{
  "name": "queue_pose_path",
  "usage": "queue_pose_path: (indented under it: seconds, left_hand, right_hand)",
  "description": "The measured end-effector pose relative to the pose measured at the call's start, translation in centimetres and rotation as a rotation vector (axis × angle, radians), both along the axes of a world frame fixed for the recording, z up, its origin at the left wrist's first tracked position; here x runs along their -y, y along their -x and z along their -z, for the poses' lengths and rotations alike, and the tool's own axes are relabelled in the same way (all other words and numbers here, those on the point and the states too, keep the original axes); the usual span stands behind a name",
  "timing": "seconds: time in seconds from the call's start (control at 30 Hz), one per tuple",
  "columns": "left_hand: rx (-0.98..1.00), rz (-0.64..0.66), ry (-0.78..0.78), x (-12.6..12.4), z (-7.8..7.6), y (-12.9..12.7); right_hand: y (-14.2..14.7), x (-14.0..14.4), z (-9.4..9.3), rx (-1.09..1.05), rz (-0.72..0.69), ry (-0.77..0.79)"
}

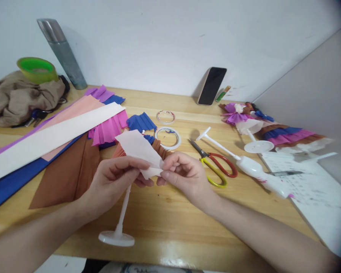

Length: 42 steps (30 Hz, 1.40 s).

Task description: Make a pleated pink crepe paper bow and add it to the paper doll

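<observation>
From the head camera, the left hand [113, 178] and right hand [184, 172] both pinch a white paper piece [139, 149] between them above the white stand [118, 227]; its long axis slants up-left, scissors [216, 167] right.

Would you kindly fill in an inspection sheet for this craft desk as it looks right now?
Surface: wooden desk, light grain, bare only near the front edge.
Job's things: pale paper piece pinched between both hands; white stand upright on its round base below them.
Clutter: long paper sheets at left, pleated pink paper, two tape rings, scissors, glue bottle lying on its side, dressed doll, printed sheet.
Hands: left hand and right hand both closed on the paper.
Cables: nothing seen.
Surroundings: white wall, phone leaning on it, brown cloth with a green tape roll on top.
</observation>
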<state>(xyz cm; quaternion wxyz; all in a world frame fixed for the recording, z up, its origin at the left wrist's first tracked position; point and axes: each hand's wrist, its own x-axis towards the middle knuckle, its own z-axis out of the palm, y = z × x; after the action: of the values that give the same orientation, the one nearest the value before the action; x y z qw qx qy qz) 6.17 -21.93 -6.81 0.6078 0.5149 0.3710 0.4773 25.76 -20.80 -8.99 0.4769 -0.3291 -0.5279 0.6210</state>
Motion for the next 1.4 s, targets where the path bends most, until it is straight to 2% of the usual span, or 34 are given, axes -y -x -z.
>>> queue_pose_path:
  seconds: [0.2,0.43,0.63,0.8,1.17,1.3,1.4]
  left_hand:
    - [-0.018,0.04,0.002,0.3,-0.3,0.5]
    - [-0.128,-0.093,-0.007,0.2,-0.4,-0.7]
    - [-0.146,-0.17,0.044,0.4,-0.4,-1.0]
    - [-0.121,-0.167,0.072,0.2,-0.9,-1.0]
    - [-0.133,-0.125,0.031,0.2,-0.6,-0.5]
    - [-0.12,-0.064,0.019,0.1,-0.6,-0.4]
    - [-0.129,-0.073,-0.022,0.2,-0.4,-0.5]
  right_hand:
    - [-0.2,0.0,-0.1,0.017,-0.013,0.024]
    - [-0.1,0.2,-0.2,0.044,-0.032,0.023]
    - [0.5,0.2,-0.1,0.029,0.063,0.049]
    - [0.3,0.3,-0.1,0.031,0.131,-0.004]
    - [-0.1,0.3,-0.1,0.019,0.055,-0.066]
    - [-0.1,0.3,-0.2,0.028,0.058,-0.07]
    - [-0.1,0.4,-0.2,0.031,0.068,-0.065]
